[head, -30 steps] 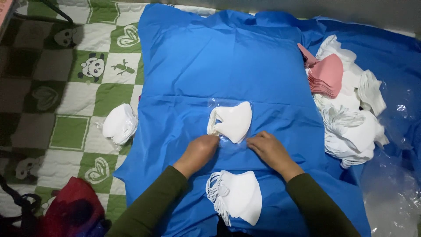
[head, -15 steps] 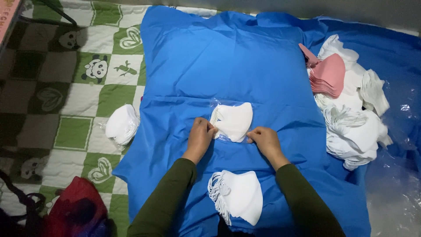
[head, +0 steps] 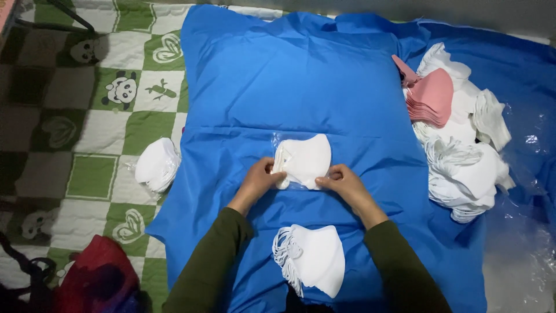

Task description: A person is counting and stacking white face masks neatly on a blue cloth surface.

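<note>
A small stack of white face masks inside a clear plastic bag (head: 304, 160) lies in the middle of a blue cloth (head: 301, 81). My left hand (head: 259, 181) pinches the bag's lower left edge. My right hand (head: 343, 182) pinches its lower right edge. Both hands have their fingers closed on the plastic. A loose stack of white masks (head: 313, 259) with ear loops lies on the cloth close to me, between my forearms.
A bagged stack of white masks (head: 157, 164) rests at the cloth's left edge on a green and white checked quilt (head: 98, 145). A heap of white masks (head: 466, 168) and pink masks (head: 431, 95) lies at the right. A red bag (head: 95, 278) sits at bottom left.
Both hands have moved up from the cloth to the bagged masks and taken hold of the bag's lower edge.
</note>
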